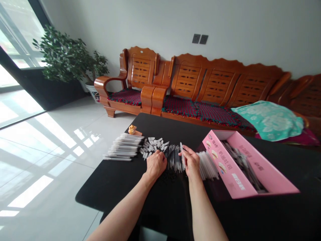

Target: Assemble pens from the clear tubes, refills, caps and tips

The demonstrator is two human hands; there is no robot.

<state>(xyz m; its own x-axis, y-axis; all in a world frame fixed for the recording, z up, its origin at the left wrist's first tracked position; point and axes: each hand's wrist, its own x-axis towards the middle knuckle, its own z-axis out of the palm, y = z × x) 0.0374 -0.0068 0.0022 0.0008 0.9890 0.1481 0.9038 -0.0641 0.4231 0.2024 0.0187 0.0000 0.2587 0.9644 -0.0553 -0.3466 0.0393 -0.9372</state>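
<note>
Head view: we read the black rectangular table [112, 187] from its left end across. Near the table's far edge sits a small orange figurine [132, 130]. Just right of it on the tabletop lies a tidy row of long white plastic pen barrels [122, 147], flat and side by side. Next along the table comes a loose scatter of short white plastic caps [153, 146], pointing in many directions.

Our left hand [156, 164] rests near the table's middle, back upward and fingers curled narrowly, just below the caps; we cannot tell whether it holds anything. Between our hands, a fan of slim clear plastic tubes [174, 159] lies on the table. Our right hand [192, 162] is closed narrowly, pinching a slim white-tipped tube [183, 154] between thumb and fingers.

Further right, a fanned bundle of long white plastic tubes [207, 164] lies just beside an open pink cardboard box [240, 177], which stands on the table's right side, holding slender dark-grey items [242, 164]. Beyond the table, from left to right, we see a leafy green potted plant [71, 57], a carved orange-brown wooden sofa [200, 80] with red woven cushions, and a folded teal patterned towel [268, 120].
</note>
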